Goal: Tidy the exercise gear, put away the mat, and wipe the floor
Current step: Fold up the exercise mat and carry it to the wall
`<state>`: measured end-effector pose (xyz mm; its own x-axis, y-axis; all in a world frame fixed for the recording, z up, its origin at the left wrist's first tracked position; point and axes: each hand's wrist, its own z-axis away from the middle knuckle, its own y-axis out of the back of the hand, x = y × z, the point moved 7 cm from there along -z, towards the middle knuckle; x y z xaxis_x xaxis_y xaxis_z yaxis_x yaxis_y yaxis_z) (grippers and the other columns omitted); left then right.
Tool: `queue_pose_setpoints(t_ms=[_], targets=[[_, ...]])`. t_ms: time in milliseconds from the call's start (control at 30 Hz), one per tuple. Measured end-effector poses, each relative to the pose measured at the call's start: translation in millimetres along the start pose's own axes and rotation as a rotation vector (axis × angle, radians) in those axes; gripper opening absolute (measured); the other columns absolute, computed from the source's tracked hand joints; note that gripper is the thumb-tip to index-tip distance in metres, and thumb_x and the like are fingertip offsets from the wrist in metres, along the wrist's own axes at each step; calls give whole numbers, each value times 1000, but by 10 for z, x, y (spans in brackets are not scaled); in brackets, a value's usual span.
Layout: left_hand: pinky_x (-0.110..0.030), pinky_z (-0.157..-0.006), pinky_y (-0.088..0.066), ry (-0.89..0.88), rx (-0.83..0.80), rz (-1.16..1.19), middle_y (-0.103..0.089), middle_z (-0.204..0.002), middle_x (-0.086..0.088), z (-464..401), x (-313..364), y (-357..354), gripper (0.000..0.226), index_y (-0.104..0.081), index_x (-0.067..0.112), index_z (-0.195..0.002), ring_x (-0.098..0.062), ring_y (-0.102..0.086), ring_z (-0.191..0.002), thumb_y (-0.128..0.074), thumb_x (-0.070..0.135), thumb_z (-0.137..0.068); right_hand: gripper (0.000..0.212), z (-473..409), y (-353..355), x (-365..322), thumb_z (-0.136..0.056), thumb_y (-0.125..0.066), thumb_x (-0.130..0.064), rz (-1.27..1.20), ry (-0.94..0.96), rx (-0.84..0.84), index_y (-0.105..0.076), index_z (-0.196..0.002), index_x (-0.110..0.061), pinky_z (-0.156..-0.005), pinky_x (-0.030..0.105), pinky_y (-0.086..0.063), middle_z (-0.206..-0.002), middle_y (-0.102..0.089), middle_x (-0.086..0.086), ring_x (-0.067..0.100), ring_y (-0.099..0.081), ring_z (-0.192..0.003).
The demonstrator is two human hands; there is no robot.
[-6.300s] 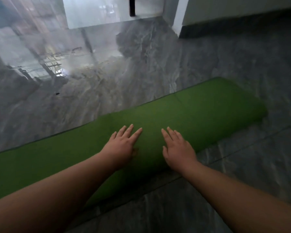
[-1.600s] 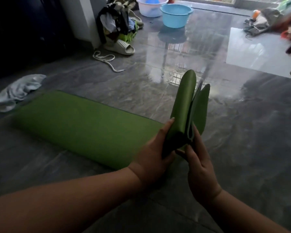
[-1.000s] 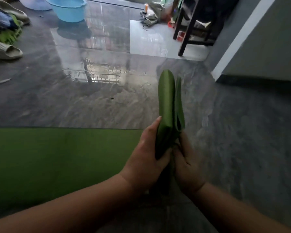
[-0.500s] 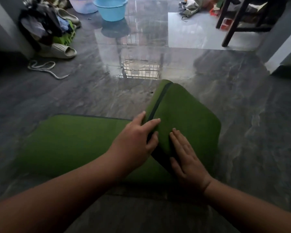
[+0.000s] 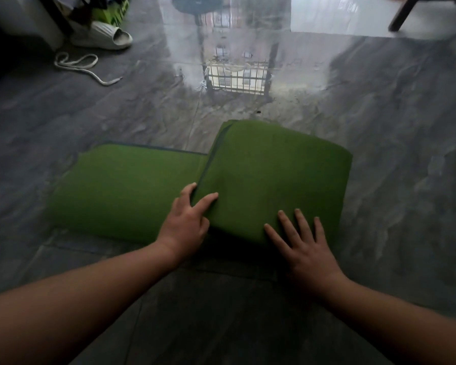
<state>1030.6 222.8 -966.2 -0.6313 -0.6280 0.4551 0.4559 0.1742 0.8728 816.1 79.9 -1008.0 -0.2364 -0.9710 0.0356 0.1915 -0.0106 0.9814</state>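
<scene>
A green mat (image 5: 132,185) is laid on the grey floor (image 5: 395,133), its right end folded over on itself. The fold's left edge is pinched by the left hand (image 5: 186,222), thumb under and fingers over, while the right hand (image 5: 304,248) is pressed flat, fingers spread, on the fold's near edge. A slipper (image 5: 103,36) and cord (image 5: 82,65) are seen at the floor's far left.

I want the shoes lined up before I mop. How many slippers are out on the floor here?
1. A pale slipper lies at the upper left, just above the white cord, beside the clutter by the wall. Its partner may be hidden in that pile or out of frame.
</scene>
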Motion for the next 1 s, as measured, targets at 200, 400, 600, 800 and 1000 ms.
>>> queue_pose_setpoints(t_ms=[200, 400, 600, 800, 1000], targets=[[-43, -119, -26, 186, -203, 64, 0, -160, -12, 225, -507, -511, 66, -30, 30, -152, -37, -21, -146, -47, 5, -93, 114, -51, -293, -106, -59, -78, -43, -6, 85, -108, -21, -156, -25, -111, 61, -18, -158, -33, 12, 41, -30, -144], [-42, -113, -35, 324, -142, 218, -8, -158, -9, 159, -564, -486, 68, -28, 36, -148, -36, -34, -138, -50, 14, -88, 129, -128, -414, -89, -53, -78, -40, -31, 109, -175, -4, -158, -26, -116, 57, -23, -158, -34, 10, 39, -31, -143], [-43, -101, -45, 111, 84, 165, -28, -147, -14, 166, -468, -232, 63, -40, 36, -135, -35, -46, -122, -57, 11, -80, 87, -15, -184, -24, -73, -51, -47, -69, 137, -62, -31, -153, -23, -111, 65, -23, -158, -33, 10, 33, -29, -146], [-44, -116, -26, 190, -252, -161, 5, -159, -8, 222, -570, -631, 54, -36, 21, -146, -35, -13, -145, -36, 27, -92, 72, -103, -149, 345, -89, -40, -50, -380, -199, 65, -21, -156, -29, -122, 39, -13, -165, -12, 5, 25, -11, -152], [-52, -117, -17, 208, -188, -301, 4, -160, -13, 19, -422, -484, 62, -19, 26, -146, -37, -8, -148, -42, 30, -89, 78, -377, -333, 400, -93, -27, -60, -318, -368, -213, -1, -158, -26, -121, 43, -14, -166, 3, 7, 25, 1, -152]])
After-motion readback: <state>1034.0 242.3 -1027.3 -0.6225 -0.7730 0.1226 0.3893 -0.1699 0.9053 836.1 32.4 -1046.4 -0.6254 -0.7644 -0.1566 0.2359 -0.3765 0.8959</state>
